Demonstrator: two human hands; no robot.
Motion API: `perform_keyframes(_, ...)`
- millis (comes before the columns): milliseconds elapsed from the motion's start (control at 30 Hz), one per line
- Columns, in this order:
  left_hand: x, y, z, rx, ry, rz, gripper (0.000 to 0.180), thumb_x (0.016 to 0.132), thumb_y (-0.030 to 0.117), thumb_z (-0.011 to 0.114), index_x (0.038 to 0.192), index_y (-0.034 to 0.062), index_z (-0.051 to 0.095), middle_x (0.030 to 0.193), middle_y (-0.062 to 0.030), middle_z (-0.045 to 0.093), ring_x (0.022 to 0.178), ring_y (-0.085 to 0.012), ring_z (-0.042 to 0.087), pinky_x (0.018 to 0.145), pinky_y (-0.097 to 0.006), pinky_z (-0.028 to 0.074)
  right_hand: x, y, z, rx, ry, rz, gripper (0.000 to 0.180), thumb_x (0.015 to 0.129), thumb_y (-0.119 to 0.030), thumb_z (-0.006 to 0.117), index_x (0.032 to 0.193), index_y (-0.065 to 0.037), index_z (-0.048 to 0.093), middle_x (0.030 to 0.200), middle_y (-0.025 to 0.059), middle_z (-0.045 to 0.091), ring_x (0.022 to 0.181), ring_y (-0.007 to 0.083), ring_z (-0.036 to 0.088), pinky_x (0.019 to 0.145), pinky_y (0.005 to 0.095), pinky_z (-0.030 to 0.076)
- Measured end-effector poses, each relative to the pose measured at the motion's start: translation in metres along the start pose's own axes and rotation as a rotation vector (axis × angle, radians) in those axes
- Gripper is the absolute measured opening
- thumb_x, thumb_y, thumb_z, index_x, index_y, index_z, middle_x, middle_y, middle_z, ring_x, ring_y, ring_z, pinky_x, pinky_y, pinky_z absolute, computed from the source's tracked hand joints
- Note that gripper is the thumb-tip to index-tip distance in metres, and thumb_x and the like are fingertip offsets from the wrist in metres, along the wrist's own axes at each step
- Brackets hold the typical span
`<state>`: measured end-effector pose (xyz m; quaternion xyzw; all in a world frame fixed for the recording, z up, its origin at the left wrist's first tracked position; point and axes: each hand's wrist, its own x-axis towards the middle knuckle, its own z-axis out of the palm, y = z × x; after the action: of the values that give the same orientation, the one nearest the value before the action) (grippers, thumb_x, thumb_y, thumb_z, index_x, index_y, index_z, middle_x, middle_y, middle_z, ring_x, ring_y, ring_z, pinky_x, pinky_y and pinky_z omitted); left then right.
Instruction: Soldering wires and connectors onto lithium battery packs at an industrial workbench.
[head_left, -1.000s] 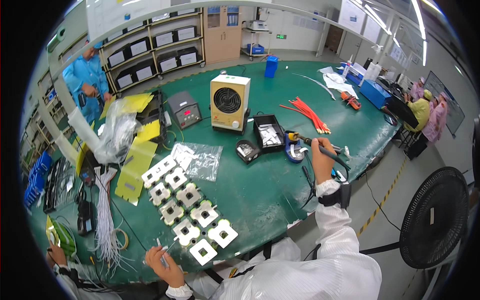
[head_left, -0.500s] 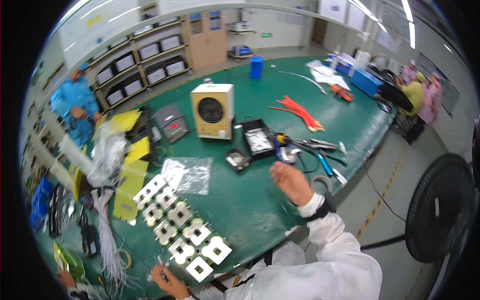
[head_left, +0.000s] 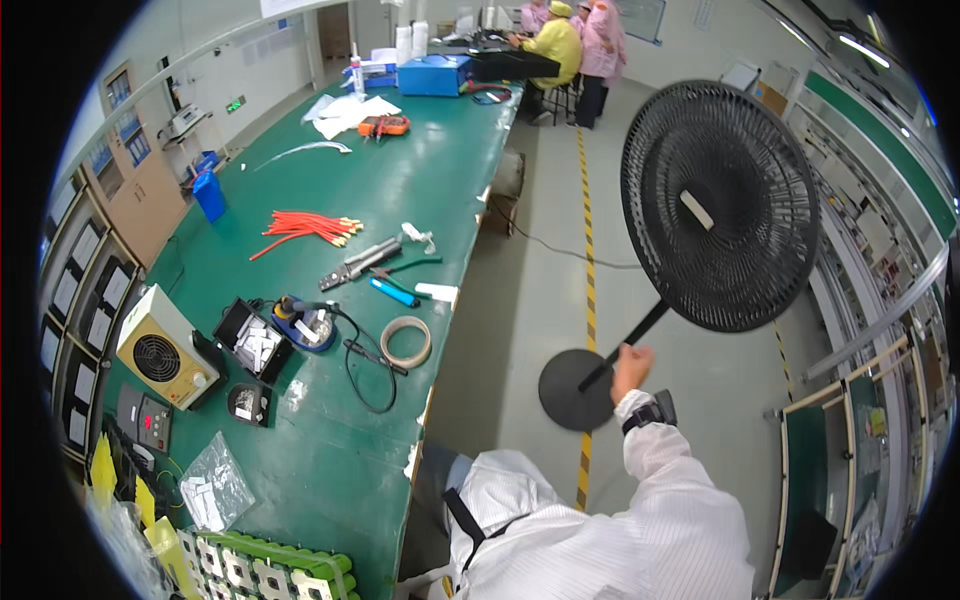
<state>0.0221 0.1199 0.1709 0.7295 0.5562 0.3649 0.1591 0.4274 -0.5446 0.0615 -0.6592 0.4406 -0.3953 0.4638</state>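
Observation:
My right hand [head_left: 631, 368] is off the table, over the floor on the right. Its fingers are curled in, and I see nothing in them. A dark wristband [head_left: 648, 413] circles that wrist. Just left of the hand runs the slanted pole [head_left: 640, 335] of a black standing fan [head_left: 720, 205]; I see no grip on it. The fan's round base [head_left: 577, 390] rests on the floor. My left hand is out of the picture. At the lower left lies a block of green cylindrical cells [head_left: 290, 552] with white square plates on it, cut off by the picture's edge.
The green table [head_left: 340, 420] holds a cream fan box [head_left: 165, 348], a soldering iron stand [head_left: 305, 325], a tape roll [head_left: 405, 342], pliers [head_left: 405, 267] and red wires [head_left: 312, 226]. A cable [head_left: 540, 245] crosses the floor. Several people [head_left: 560, 50] are at the far end.
The view has swung right, toward the fan and aisle. My right hand has left the tabletop for the fan's pole area. My left hand, earlier beside the cell block, has gone out of view.

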Motion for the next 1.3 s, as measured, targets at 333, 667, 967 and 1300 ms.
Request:
perform_keyframes(333,-0.009,-0.008,0.000,0.031,0.064,0.123,0.052,0.104,0.046,0.056,0.117,-0.0040,0.068,0.110,-0.0254,0.067,0.095,-0.0381,0.064,0.084,-0.050,0.053,0.169,-0.009,0.038,0.457,-0.075,0.023,0.034,0.081,-0.008,0.075,0.111,0.008,0.068,0.115,0.0135,0.069,0.104,0.0265,0.065,0.097,0.0389,0.049)
perform_keyframes(667,-0.012,-0.054,0.011,-0.244,0.075,0.143,0.047,0.092,0.010,0.069,0.134,-0.0046,0.053,0.129,-0.0123,0.058,0.117,-0.0215,0.056,0.105,-0.034,0.042,0.152,-0.056,0.060,0.226,-0.074,0.097,0.037,0.072,-0.003,0.066,0.107,0.010,0.063,0.113,0.0147,0.064,0.104,0.0290,0.059,0.097,0.0395,0.045)
perform_keyframes(967,-0.015,-0.041,0.006,-0.279,0.041,-0.011,0.026,0.107,0.010,0.052,0.128,-0.0054,0.055,0.132,-0.0150,0.058,0.119,-0.0233,0.055,0.108,-0.037,0.040,0.164,-0.030,0.116,0.117,-0.239,-0.158,0.020,0.066,-0.001,0.063,0.084,0.004,0.061,0.089,0.0077,0.061,0.080,0.0260,0.057,0.079,0.0398,0.048)
perform_keyframes(1300,-0.014,-0.059,0.012,-0.259,0.037,0.012,0.036,0.105,0.018,0.058,0.133,-0.0040,0.054,0.133,-0.0151,0.059,0.116,-0.0215,0.058,0.104,-0.035,0.045,0.113,-0.066,0.162,0.278,-0.157,-0.083,0.020,0.069,-0.009,0.066,0.085,0.003,0.065,0.090,0.0118,0.065,0.078,0.0281,0.057,0.079,0.0418,0.049)
